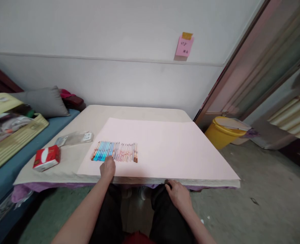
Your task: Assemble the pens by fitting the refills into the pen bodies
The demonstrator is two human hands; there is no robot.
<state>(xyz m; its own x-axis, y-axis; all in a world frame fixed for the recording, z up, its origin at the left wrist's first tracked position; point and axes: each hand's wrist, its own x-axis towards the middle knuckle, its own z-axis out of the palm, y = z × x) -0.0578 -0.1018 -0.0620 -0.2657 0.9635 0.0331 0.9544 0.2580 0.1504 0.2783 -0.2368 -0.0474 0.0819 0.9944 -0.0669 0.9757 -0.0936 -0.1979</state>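
A row of slim pens [126,152] lies side by side on a large pale pink sheet [170,149]. Those toward the left are mostly blue, with brown and pinkish ones at the row's ends and right part. My left hand [107,168] is closed at the near ends of the blue pens, its fingertips pressed down there. Whatever may be between those fingers is hidden by the hand. On my dark-trousered knee, by the table's front edge, rests my right hand [178,194], fingers laid out loosely and holding nothing.
Left of the sheet are a clear plastic packet [76,138] and a red tissue pack [47,158] on the cloth-covered table [137,112]. A bed with a grey pillow [49,101] and yellow basket [35,130] stands left. A yellow bin [217,135] stands right.
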